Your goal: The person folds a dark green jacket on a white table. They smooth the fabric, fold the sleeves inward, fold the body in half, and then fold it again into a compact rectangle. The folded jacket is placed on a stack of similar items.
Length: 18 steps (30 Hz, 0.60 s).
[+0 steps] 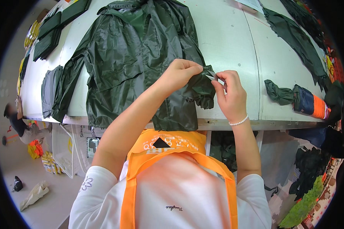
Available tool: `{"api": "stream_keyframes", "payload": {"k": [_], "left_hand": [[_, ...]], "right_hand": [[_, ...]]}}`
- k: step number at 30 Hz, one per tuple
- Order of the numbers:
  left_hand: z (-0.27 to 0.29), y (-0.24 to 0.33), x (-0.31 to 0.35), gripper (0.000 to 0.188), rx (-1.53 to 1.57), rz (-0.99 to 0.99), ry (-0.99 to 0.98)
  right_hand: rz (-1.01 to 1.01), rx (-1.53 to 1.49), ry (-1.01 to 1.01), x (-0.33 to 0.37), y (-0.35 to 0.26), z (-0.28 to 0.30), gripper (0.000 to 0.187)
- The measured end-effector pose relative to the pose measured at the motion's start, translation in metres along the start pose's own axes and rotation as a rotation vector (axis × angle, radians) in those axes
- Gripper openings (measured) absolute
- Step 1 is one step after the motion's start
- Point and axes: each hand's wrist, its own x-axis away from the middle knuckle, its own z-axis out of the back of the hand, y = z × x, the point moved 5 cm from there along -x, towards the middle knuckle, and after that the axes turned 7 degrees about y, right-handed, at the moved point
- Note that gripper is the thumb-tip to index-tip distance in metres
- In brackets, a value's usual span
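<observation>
A dark green rain jacket lies spread on a white table, its front toward me. My left hand pinches the fabric of its right-side sleeve near the cuff, fingers closed. Small metal thread snips sit in my right hand, their pointed blades apart at the pinched cloth. Whether a thread lies between the blades is too small to tell. The cuff hangs bunched below both hands, and the jacket's hem reaches over the table's near edge.
Folded dark green garments are stacked at the far left, with a grey-green folded piece nearer. On the right lie a long dark garment and a navy and orange sleeve-like bundle. Another person is by the table's left end.
</observation>
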Motion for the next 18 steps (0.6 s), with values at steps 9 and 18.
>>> {"api": "stream_keyframes", "payload": {"k": [9, 18], "left_hand": [[-0.001, -0.005, -0.004, 0.026, 0.044, 0.056, -0.068], [0.004, 0.004, 0.005, 0.022, -0.053, -0.117, -0.314]], "right_hand": [[0.124, 0.089, -0.010, -0.005, 0.004, -0.005, 0.019], [-0.290, -0.473, -0.431, -0.013, 0.038, -0.019, 0.035]]}}
